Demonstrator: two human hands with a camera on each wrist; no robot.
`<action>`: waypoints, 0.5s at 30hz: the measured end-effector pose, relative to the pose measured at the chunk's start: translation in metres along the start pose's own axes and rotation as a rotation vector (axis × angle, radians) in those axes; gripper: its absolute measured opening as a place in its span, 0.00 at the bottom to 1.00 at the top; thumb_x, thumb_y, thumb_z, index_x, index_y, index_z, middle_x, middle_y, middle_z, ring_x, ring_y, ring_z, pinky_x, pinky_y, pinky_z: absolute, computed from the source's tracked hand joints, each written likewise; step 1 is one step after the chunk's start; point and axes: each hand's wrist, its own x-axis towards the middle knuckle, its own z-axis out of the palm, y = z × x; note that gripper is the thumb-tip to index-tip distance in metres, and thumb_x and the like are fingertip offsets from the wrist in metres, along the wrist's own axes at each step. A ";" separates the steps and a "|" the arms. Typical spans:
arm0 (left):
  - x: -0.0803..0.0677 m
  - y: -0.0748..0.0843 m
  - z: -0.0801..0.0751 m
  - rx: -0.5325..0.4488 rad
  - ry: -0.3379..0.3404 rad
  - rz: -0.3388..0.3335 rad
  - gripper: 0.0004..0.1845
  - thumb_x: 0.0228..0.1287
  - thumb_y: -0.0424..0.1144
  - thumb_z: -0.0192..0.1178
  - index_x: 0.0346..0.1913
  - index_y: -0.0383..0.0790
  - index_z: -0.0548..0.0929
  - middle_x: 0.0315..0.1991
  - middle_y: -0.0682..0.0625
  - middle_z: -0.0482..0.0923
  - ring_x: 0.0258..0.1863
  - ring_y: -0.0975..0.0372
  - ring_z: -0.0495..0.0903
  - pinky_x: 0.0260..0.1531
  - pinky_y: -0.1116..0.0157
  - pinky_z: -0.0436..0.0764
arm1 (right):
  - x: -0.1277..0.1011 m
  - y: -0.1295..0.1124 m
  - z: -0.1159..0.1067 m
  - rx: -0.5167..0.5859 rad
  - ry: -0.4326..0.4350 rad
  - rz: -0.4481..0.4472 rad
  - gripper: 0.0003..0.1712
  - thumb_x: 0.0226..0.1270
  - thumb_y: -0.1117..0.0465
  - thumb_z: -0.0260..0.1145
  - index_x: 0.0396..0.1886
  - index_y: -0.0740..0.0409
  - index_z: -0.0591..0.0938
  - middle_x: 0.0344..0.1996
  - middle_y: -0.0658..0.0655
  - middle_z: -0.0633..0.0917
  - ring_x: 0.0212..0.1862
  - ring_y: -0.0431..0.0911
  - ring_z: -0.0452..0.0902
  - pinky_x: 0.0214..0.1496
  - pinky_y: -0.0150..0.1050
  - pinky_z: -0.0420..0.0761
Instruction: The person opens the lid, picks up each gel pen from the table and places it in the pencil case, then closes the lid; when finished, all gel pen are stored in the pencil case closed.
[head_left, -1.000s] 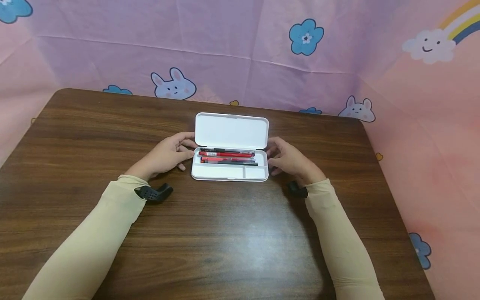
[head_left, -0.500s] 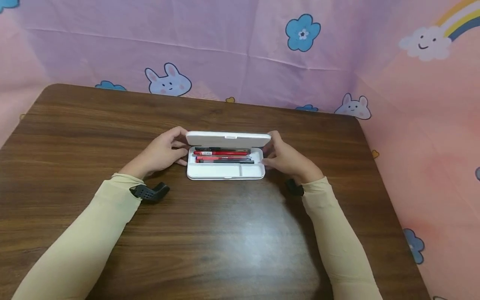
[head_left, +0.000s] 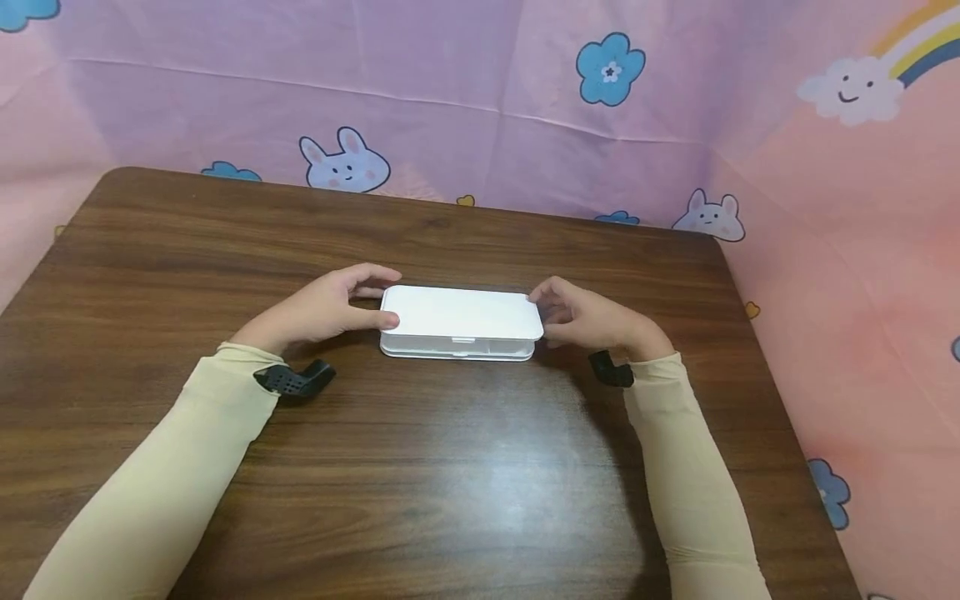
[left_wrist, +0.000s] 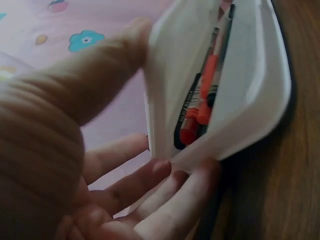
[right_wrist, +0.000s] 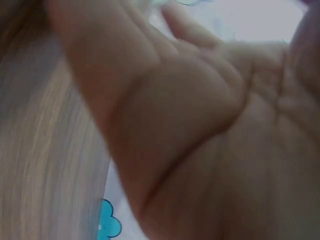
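A white pencil case point(head_left: 461, 312) lies on the brown table, its lid tilted down over the tray with a gap along the front edge. My left hand point(head_left: 322, 310) holds the left end, thumb on top of the lid and fingers round the side. At the right end my right hand point(head_left: 592, 315) holds the lid's corner between thumb and fingers. Through the gap, the left wrist view shows several red and black pens point(left_wrist: 202, 100) inside. The head view hides these pens under the lid. Mostly a blurred palm point(right_wrist: 190, 125) fills the right wrist view.
The wood-grain table point(head_left: 390, 492) reaches back to a pink and purple cloth backdrop point(head_left: 450, 75) with printed rabbits and flowers. Black wrist-worn devices point(head_left: 296, 381) stick out below both hands.
The lid has swung from upright, forward and down over the tray, covering the pens. Both hands have followed it, and the left thumb has come onto the lid's top.
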 end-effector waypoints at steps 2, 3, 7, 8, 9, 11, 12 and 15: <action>0.002 0.001 0.002 0.054 0.009 0.013 0.42 0.63 0.52 0.74 0.76 0.43 0.69 0.76 0.41 0.65 0.74 0.45 0.66 0.71 0.40 0.66 | -0.007 0.000 -0.005 0.025 -0.049 0.012 0.34 0.74 0.66 0.65 0.74 0.63 0.62 0.72 0.68 0.70 0.64 0.61 0.78 0.59 0.55 0.83; 0.003 0.002 0.003 0.079 0.015 0.016 0.43 0.62 0.52 0.75 0.76 0.43 0.69 0.75 0.41 0.65 0.74 0.45 0.66 0.71 0.40 0.66 | -0.008 0.000 -0.006 0.010 -0.053 0.020 0.38 0.73 0.62 0.66 0.77 0.61 0.61 0.73 0.66 0.69 0.66 0.59 0.76 0.62 0.55 0.82; 0.003 0.003 0.006 0.119 0.018 0.015 0.43 0.62 0.50 0.75 0.76 0.41 0.69 0.74 0.40 0.65 0.69 0.45 0.73 0.67 0.43 0.73 | -0.004 -0.002 -0.001 -0.100 0.017 0.058 0.47 0.69 0.50 0.72 0.80 0.60 0.61 0.68 0.63 0.76 0.64 0.55 0.79 0.64 0.54 0.80; 0.003 0.004 0.007 0.125 0.013 0.012 0.44 0.62 0.50 0.75 0.77 0.41 0.68 0.74 0.39 0.64 0.67 0.45 0.75 0.65 0.45 0.76 | -0.001 -0.003 0.001 -0.124 0.039 0.065 0.47 0.68 0.50 0.73 0.79 0.61 0.63 0.65 0.63 0.79 0.62 0.54 0.80 0.63 0.54 0.81; 0.003 0.004 0.008 0.130 0.006 0.009 0.44 0.63 0.50 0.75 0.77 0.41 0.67 0.74 0.39 0.63 0.65 0.45 0.77 0.63 0.47 0.78 | 0.001 -0.004 0.003 -0.145 0.060 0.075 0.46 0.68 0.50 0.74 0.78 0.62 0.64 0.62 0.63 0.81 0.61 0.54 0.81 0.61 0.53 0.81; 0.004 0.005 0.010 0.138 -0.009 0.004 0.44 0.64 0.49 0.74 0.78 0.42 0.65 0.75 0.39 0.61 0.62 0.44 0.80 0.59 0.50 0.82 | 0.005 -0.005 0.007 -0.180 0.089 0.092 0.44 0.68 0.53 0.75 0.76 0.65 0.67 0.56 0.63 0.84 0.58 0.53 0.82 0.59 0.51 0.83; 0.004 0.005 0.011 0.143 -0.015 0.002 0.45 0.64 0.49 0.74 0.79 0.42 0.65 0.75 0.38 0.60 0.60 0.44 0.81 0.58 0.51 0.83 | 0.006 -0.006 0.009 -0.189 0.097 0.098 0.43 0.68 0.55 0.75 0.75 0.66 0.68 0.55 0.63 0.84 0.57 0.53 0.83 0.58 0.51 0.83; 0.003 0.008 0.014 0.178 -0.018 0.005 0.45 0.65 0.48 0.73 0.79 0.41 0.63 0.75 0.38 0.60 0.60 0.44 0.81 0.57 0.51 0.83 | 0.007 -0.010 0.012 -0.217 0.105 0.109 0.42 0.68 0.58 0.75 0.75 0.69 0.67 0.54 0.64 0.85 0.57 0.54 0.83 0.58 0.50 0.83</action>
